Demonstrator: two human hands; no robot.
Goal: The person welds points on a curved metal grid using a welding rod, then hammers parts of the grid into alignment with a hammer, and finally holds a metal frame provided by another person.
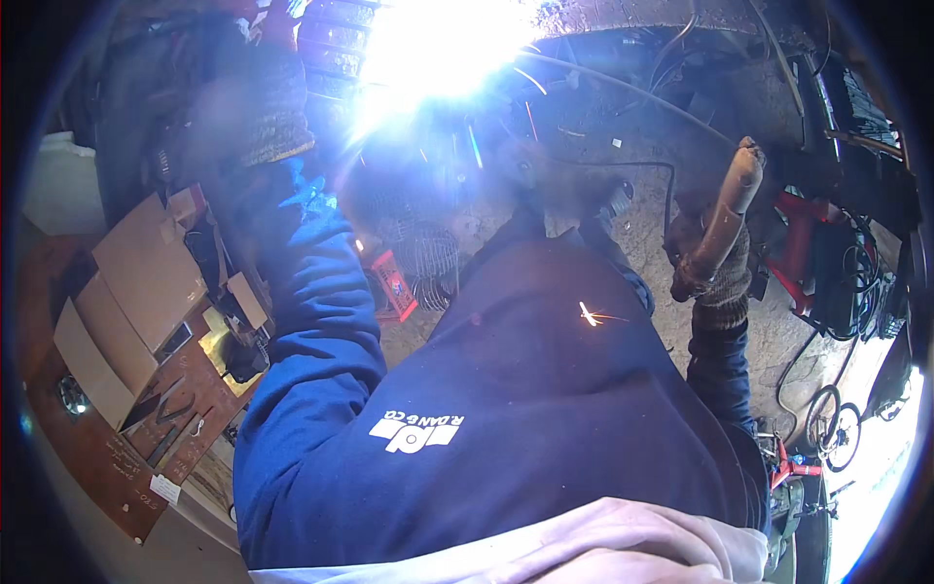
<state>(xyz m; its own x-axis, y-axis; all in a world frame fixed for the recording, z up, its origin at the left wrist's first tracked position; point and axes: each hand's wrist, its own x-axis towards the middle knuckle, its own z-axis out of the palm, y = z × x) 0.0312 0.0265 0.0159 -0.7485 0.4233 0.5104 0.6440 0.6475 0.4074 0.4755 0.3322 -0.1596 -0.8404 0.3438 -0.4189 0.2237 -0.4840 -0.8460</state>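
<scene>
My right hand (689,265), in a dark worn glove with a knitted cuff, is wrapped round a tan, battered electrode holder (725,219). From its tip a thin welding rod (642,86) runs left and away toward a blinding white arc (448,44). Sparks fly off below the glare. At the upper left, my left hand (274,102) reaches forward in a thick, dark glove, beside some barred metal (336,41) lit by the arc. Shadow and haze hide its fingers, so its grip does not show. The glare covers the spot where the rod meets the work.
A brown board (97,467) at left bears an opened cardboard box (146,277) and hand tools (175,433). A red plastic piece (393,285) and coiled wire (428,258) lie by my legs. Red metal parts (800,248), cables (861,268) and a bicycle (837,428) stand at right.
</scene>
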